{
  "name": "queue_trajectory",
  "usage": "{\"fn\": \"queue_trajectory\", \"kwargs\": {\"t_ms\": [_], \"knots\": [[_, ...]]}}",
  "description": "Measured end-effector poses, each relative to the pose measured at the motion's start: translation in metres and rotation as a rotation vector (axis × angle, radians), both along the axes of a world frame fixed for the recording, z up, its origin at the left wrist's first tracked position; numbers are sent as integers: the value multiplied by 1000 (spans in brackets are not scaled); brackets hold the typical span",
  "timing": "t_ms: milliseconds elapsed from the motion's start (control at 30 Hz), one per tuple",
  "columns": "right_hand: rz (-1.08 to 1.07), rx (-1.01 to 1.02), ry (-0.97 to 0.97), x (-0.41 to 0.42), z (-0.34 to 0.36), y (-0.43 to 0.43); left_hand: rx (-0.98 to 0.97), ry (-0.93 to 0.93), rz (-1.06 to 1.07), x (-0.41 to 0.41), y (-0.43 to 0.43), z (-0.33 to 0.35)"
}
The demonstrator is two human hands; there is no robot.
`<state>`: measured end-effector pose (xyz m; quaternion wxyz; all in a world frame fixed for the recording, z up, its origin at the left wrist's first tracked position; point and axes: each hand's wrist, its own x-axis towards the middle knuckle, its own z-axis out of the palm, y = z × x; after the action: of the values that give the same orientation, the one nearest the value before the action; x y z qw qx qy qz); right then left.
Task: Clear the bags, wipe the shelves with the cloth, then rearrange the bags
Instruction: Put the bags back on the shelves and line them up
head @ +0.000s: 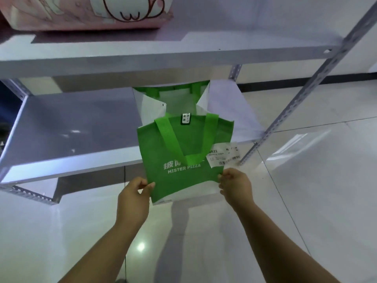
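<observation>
A flat green bag (183, 139) printed "MISTER PIZZA" overhangs the front edge of the lower shelf (71, 127). My left hand (135, 194) pinches its lower left corner and my right hand (234, 183) pinches its lower right corner. A white receipt label (223, 153) hangs from the bag's right side. Behind it on the same shelf lies a white bag with green trim (175, 99), its mouth open towards me. A pink bag with a cartoon drawing (85, 13) sits on the upper shelf (163, 56). No cloth is in view.
The rack has perforated grey metal uprights; one upright (306, 94) slants down at the right. Glossy white floor tiles (306, 201) lie below and to the right, and a dark skirting strip runs along the wall.
</observation>
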<state>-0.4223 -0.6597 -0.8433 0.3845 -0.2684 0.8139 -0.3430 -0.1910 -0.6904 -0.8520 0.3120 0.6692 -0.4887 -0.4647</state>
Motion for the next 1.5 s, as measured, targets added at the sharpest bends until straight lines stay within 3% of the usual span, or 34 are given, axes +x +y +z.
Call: {"fn": "queue_trajectory", "kwargs": {"t_ms": [300,733,1000,1500], "knots": [[-16,128,-6,-1,97,114,80,-26,-62,-3,97,95],[-203,-126,-37,-12,280,182,-114,67,-151,-25,142,269],[-180,-208,-2,-42,358,151,-314,15,-169,-55,108,353],[-52,-215,40,-133,383,-4,-285,24,-60,-135,-25,378]]}}
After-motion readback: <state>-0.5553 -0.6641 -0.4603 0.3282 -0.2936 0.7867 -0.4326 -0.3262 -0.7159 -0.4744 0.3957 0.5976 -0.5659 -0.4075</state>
